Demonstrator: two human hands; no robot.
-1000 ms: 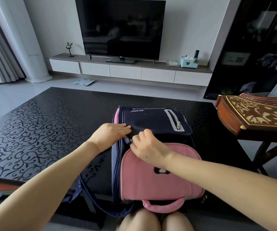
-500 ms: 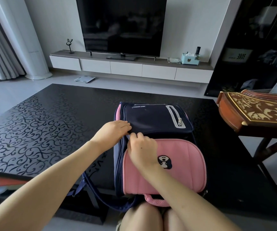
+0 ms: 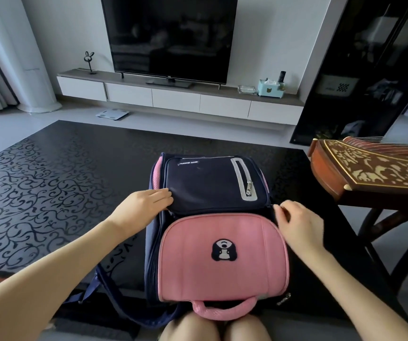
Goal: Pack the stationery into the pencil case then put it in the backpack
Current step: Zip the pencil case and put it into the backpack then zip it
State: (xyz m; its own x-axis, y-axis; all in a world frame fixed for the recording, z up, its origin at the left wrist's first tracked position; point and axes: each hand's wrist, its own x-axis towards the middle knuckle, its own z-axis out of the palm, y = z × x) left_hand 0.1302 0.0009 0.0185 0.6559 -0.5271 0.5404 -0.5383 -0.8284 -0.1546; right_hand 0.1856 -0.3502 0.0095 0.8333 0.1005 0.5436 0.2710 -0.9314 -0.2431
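Observation:
A navy and pink backpack [image 3: 217,242] lies flat on the black patterned table [image 3: 50,193], its pink handle toward me. My left hand [image 3: 141,207] rests flat on the backpack's left side at the edge of the navy pocket, fingers together and extended. At the backpack's right side, where the navy pocket meets the pink flap, my right hand [image 3: 296,222] pinches what looks like a zipper pull. No pencil case or stationery is visible.
A carved wooden zither [image 3: 375,168] on a stand sits close to the right of the table. Beyond the table are a TV [image 3: 171,38], a low white cabinet [image 3: 173,94] and a scale on the floor. My knees show below the backpack.
My right hand has travelled from the backpack's left side, by my left hand, across to its right side along the seam. The left hand stayed in place. The view shifted slightly.

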